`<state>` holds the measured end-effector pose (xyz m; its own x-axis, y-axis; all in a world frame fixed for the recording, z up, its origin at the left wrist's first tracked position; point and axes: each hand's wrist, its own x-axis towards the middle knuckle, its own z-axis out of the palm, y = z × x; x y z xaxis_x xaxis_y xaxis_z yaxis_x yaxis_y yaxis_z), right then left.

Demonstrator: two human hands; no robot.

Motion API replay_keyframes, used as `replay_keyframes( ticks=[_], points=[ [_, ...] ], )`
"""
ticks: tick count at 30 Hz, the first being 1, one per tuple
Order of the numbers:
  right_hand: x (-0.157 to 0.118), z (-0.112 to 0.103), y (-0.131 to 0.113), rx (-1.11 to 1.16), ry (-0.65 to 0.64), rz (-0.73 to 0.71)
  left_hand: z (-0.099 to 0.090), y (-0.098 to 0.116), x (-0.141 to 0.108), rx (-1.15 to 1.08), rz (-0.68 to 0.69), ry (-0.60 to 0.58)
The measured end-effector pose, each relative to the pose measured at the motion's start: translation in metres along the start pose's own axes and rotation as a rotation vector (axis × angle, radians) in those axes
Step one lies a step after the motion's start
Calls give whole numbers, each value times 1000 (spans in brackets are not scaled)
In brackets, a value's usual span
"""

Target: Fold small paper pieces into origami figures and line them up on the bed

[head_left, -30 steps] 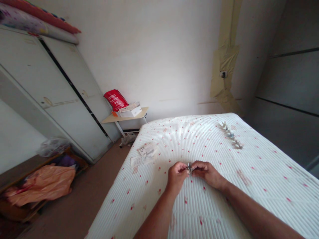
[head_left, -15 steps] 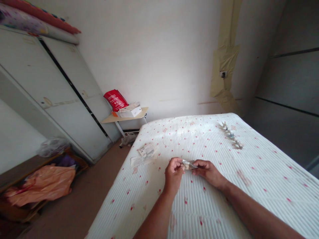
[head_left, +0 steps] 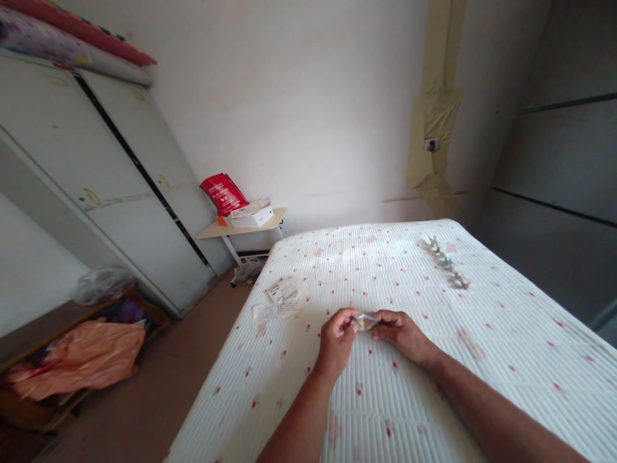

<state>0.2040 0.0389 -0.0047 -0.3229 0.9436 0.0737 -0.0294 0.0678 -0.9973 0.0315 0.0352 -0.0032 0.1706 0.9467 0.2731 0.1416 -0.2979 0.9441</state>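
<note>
Between my two hands is a small folded piece of printed paper [head_left: 365, 321], greyish with a pale tan patch. My left hand [head_left: 338, 335] pinches its left end between thumb and fingers. On the other end, my right hand [head_left: 396, 330] closes with thumb and forefinger. Both hands are just above the bed [head_left: 380, 399], which has a white ribbed cover with small red marks. Several loose printed paper pieces [head_left: 286, 292] lie to the left of my hands. Farther off at the right, a row of small folded paper shapes [head_left: 446, 262] rests on the cover.
A small table [head_left: 270, 222] beyond the bed's left corner bears a red bag [head_left: 224, 194] and a white box [head_left: 253, 217]. Pale wardrobe doors [head_left: 130, 193] stand on the left. An orange plastic bag [head_left: 87, 357] lies on a low wooden unit.
The folded paper looks more compact between my fingers, and its angle has shifted slightly. My left hand has moved a little toward the right one.
</note>
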Motion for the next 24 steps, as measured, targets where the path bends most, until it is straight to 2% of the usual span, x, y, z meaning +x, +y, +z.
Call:
replay_keyframes(
  ticks=[7, 9, 15, 20, 24],
  points=[
    [-1, 1, -6, -35, 13, 15, -4, 7, -1, 170, 184, -20],
    [-1, 1, -5, -29, 20, 11, -3, 6, 0, 138, 142, 6],
    [-2, 0, -3, -39, 15, 5, 2, -1, 3, -105, -120, 61],
    [-1, -1, 5, -47, 4, -15, 3, 0, 3, -89, -155, 58],
    [0, -3, 10, -103, -22, -89, 4, -1, 3, 38, -106, 32]
  ],
)
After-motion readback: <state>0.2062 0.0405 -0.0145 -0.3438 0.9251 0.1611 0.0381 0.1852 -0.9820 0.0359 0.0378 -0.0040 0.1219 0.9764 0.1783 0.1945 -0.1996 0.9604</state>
